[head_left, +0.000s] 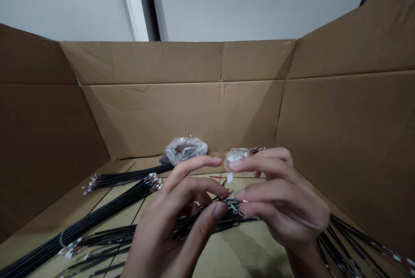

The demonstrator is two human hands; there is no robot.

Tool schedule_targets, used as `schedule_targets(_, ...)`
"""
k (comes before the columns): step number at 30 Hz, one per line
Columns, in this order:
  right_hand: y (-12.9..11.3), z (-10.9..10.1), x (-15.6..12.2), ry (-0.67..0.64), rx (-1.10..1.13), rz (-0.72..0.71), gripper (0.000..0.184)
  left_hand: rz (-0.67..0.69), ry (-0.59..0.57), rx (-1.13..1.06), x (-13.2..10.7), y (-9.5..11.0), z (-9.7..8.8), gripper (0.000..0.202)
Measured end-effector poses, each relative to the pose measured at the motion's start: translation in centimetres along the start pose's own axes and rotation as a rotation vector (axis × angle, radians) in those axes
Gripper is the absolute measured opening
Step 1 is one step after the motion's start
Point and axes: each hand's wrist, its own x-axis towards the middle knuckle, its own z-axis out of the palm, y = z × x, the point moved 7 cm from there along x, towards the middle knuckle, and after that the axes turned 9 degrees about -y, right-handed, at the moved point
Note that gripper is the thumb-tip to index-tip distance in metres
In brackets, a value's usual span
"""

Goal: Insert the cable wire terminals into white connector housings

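Both hands meet at the centre of the head view, over the cardboard surface. Between thumb and index finger, my left hand [181,213] pinches a black cable near its end, where thin coloured wires [234,205] fan out, green and blue among them. My right hand [282,200] has thumb and index finger closed on those wire ends from the other side, its other fingers raised. A small white connector [230,177] shows just above the fingertips; whether it belongs to this cable I cannot tell. More black cables [223,224] lie beneath the hands.
Bundled black cables [106,209] with white connectors lie at left, and loose cables [343,243] at right. A clear plastic bag [186,148] and a smaller bag with white pieces [236,155] stand at the back. Cardboard walls [155,113] enclose three sides.
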Motion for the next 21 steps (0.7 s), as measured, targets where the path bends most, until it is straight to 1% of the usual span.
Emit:
schedule_targets(1,-0.1,0.0,0.0,0.000,-0.011,-0.008,0.022,0.010,0.008,0.002,-0.1,0.1,0.0,0.012)
schedule_targets(3,-0.3,-0.1,0.1,0.003,-0.034,-0.020,0.021,-0.031,-0.035,0.019,-0.2,-0.1,0.3,0.013)
schedule_targets(4,-0.4,-0.1,0.1,0.004,-0.043,-0.024,0.021,-0.028,-0.031,0.013,-0.3,-0.1,0.3,0.013)
schedule_targets(8,-0.3,-0.1,0.0,0.011,-0.043,-0.022,0.022,-0.030,0.066,-0.080,-0.5,-0.3,0.1,0.015)
schedule_targets(12,0.0,0.1,-0.1,0.013,0.028,0.011,0.021,-0.091,0.129,-0.147,-0.7,-0.6,0.4,0.017)
schedule_targets(14,0.3,0.3,-0.1,0.012,0.100,0.054,0.020,-0.118,0.160,-0.167,-0.8,-0.4,0.3,0.016)
schedule_targets(18,1.6,1.0,-0.3,0.025,0.272,0.207,0.021,-0.137,0.223,-0.224,-0.9,0.1,-0.2,0.014)
schedule_targets(21,2.5,1.5,-0.6,0.039,0.387,0.321,0.021,-0.145,0.195,-0.252,-0.7,0.1,-0.5,0.016)
